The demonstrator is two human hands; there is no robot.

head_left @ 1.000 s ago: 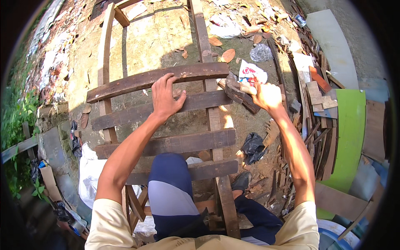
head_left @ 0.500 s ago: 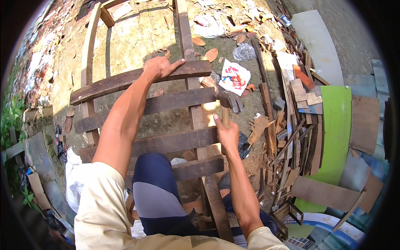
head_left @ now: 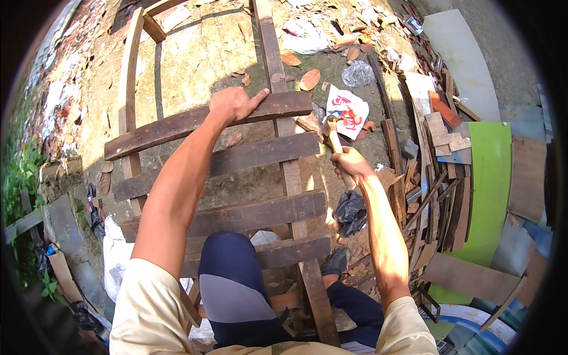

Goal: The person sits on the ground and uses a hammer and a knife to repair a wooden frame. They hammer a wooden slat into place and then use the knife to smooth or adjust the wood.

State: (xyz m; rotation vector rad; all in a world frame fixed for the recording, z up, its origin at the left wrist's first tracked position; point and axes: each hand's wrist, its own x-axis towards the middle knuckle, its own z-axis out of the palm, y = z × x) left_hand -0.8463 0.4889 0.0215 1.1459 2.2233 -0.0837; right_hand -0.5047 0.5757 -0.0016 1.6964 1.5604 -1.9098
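A wooden frame of two long rails (head_left: 272, 56) with several dark slats across it lies before me. My left hand (head_left: 236, 105) is closed over the farthest of these slats (head_left: 168, 131), thumb stretched along its top near the right rail. In my right hand (head_left: 353, 164) is a hammer (head_left: 335, 139), gripped by its pale wooden handle. The hammer's head is up, just right of the slats' ends and apart from them. My bent knee (head_left: 228, 254) is over the nearer slats.
Scrap wood (head_left: 435, 195) is heaped along the right, beside a green panel (head_left: 485, 189). A printed white bag (head_left: 346, 112), a clear plastic bag (head_left: 358, 74), a black plastic bag (head_left: 350, 212) and dry leaves (head_left: 310, 80) litter the ground. White sacking (head_left: 115, 254) lies at left.
My right hand has swung to the right and a little upward with the hammer, whose head has moved away from the second slat's end. My left hand keeps its hold on the farthest slat.
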